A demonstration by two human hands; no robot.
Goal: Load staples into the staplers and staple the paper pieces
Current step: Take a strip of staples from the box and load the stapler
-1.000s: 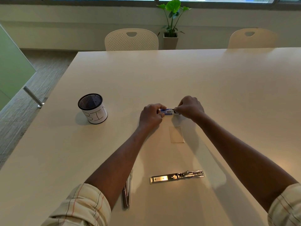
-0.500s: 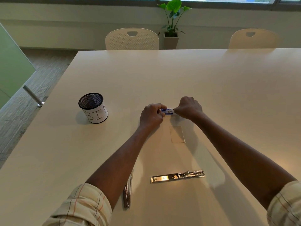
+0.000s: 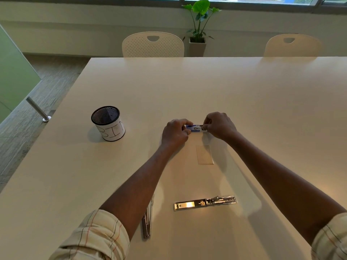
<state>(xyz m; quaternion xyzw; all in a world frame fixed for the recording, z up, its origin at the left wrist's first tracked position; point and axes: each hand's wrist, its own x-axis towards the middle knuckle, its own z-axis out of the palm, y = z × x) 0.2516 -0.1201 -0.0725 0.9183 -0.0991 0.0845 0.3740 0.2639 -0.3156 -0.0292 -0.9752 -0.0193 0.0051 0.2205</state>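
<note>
Little has moved since the earlier frames: your hands sit in the same spot, and a bit more of the staple box (image 3: 196, 128) shows between them. Your left hand (image 3: 175, 133) pinches its left end, your right hand (image 3: 219, 124) its right end, apparently working it open, so loading has not begun. Paper (image 3: 204, 154) lies just nearer you. One stapler (image 3: 204, 203) lies open close to you; another stapler (image 3: 147, 220) is half hidden by your left forearm. Bin (image 3: 109, 123), well left: contents not discernible.
</note>
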